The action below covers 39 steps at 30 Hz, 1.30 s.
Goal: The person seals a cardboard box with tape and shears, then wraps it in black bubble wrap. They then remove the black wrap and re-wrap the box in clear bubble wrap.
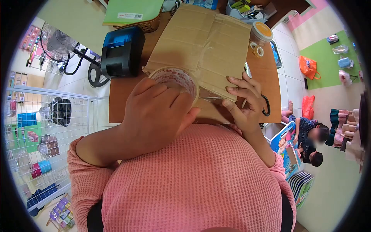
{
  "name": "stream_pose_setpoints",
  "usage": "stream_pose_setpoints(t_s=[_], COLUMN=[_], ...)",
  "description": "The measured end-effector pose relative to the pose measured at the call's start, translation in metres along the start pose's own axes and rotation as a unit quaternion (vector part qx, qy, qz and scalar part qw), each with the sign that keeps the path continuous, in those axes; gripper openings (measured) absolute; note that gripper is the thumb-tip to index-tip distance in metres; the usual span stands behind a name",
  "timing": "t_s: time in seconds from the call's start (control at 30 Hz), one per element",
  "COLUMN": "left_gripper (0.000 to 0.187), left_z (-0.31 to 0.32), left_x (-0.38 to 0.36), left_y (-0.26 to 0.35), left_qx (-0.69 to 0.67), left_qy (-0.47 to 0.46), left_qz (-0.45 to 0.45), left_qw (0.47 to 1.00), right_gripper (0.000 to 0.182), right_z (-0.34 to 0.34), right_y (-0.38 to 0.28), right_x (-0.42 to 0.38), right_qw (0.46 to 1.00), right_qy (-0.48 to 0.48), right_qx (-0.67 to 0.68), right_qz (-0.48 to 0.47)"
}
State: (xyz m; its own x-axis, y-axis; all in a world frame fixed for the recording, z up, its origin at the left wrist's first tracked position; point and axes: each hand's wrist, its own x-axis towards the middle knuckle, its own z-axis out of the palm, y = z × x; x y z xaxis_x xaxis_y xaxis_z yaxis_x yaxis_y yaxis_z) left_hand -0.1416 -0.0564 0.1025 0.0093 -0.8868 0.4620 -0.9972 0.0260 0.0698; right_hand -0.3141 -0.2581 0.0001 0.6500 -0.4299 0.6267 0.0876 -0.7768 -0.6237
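Note:
A flat brown cardboard parcel (193, 38) lies tilted on the table, its surface creased, with shiny clear tape along part of it. My left hand (154, 112) is closed around a wide roll of packing tape (179, 79), held against the parcel's near left corner. Red print shows on the inside of the roll's core. At the near right corner, my right hand (247, 98) grips the parcel's edge, fingertips on top and thumb at the near side. The fingers of my left hand partly hide the roll.
A black and blue label printer (121, 52) stands left on the wooden table (272, 85). Right of the parcel are a lidded jar (261, 33) and small tape rolls (257, 50). A basket (148, 25) and a bin (247, 13) stand behind. Two people sit on the floor at right.

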Motion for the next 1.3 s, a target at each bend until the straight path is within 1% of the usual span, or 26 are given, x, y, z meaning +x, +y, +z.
stream_pose_setpoints(t_s=[0.1,0.23,0.3,0.43,0.5,0.63,0.7,0.83,0.9,0.93,1.0,1.03,1.1,1.13,1.2,1.23,1.3], left_gripper=[0.033,0.033,0.034,0.036,0.038,0.037,0.036,0.035,0.036,0.036,0.036,0.036,0.036,0.036,0.033,0.033,0.031], left_z=[0.001,-0.001,-0.001,0.000,-0.001,-0.003,-0.006,-0.011,-0.014,-0.016,-0.024,-0.030,-0.042,-0.045,-0.050,-0.050,-0.048], left_x=[0.000,0.002,0.002,-0.001,-0.004,-0.007,-0.006,-0.003,-0.001,0.000,0.003,0.005,0.009,0.010,0.011,0.009,0.003], left_y=[0.001,0.001,0.001,0.000,0.001,0.003,0.002,0.003,-0.003,-0.004,-0.006,-0.007,-0.012,-0.014,-0.018,-0.021,-0.025], left_qx=[-0.003,-0.003,0.005,-0.001,0.000,-0.014,-0.004,0.007,0.002,0.003,-0.005,-0.005,-0.020,-0.019,0.018,0.019,-0.043], left_qy=[0.006,-0.002,-0.002,-0.001,-0.034,-0.050,-0.131,-0.128,-0.154,-0.153,-0.189,-0.189,-0.214,-0.215,-0.120,-0.120,-0.180], left_qz=[-0.003,-0.012,-0.005,-0.002,-0.026,-0.051,-0.089,-0.077,-0.078,-0.078,-0.032,-0.032,0.049,0.049,0.123,0.123,0.137], left_qw=[1.000,1.000,1.000,1.000,0.999,0.997,0.987,0.989,0.985,0.985,0.981,0.981,0.975,0.975,0.985,0.985,0.973], right_gripper=[0.030,0.029,0.029,0.029,0.028,0.027,0.027,0.027,0.024,0.024,0.023,0.023,0.022,0.022,0.022,0.022,0.022], right_z=[-0.005,-0.002,-0.001,-0.003,-0.003,-0.001,0.000,-0.001,-0.002,-0.003,-0.003,-0.003,-0.002,-0.003,-0.006,-0.007,-0.009], right_y=[0.001,0.004,0.003,0.001,0.000,0.001,0.001,0.000,-0.001,-0.001,0.000,0.002,0.006,0.007,0.007,0.007,0.007], right_x=[-0.002,-0.003,-0.004,-0.002,-0.001,-0.001,-0.002,-0.002,-0.002,-0.002,-0.003,-0.002,-0.001,-0.001,0.000,0.002,0.004], right_qw=[1.000,0.999,1.000,1.000,1.000,0.999,1.000,1.000,1.000,1.000,0.999,0.999,0.998,0.998,0.998,0.998,0.998], right_qy=[-0.026,-0.008,-0.004,-0.010,-0.009,-0.007,0.000,-0.003,-0.025,-0.024,-0.029,-0.029,-0.014,-0.013,-0.017,-0.017,-0.031], right_qx=[0.006,0.031,0.000,-0.009,-0.002,-0.023,-0.015,0.005,0.008,0.007,-0.009,-0.009,0.041,0.042,0.059,0.060,0.055], right_qz=[-0.012,0.001,-0.007,-0.012,-0.011,-0.024,-0.015,-0.009,-0.016,-0.017,-0.028,-0.028,-0.039,-0.039,-0.014,-0.015,-0.031])
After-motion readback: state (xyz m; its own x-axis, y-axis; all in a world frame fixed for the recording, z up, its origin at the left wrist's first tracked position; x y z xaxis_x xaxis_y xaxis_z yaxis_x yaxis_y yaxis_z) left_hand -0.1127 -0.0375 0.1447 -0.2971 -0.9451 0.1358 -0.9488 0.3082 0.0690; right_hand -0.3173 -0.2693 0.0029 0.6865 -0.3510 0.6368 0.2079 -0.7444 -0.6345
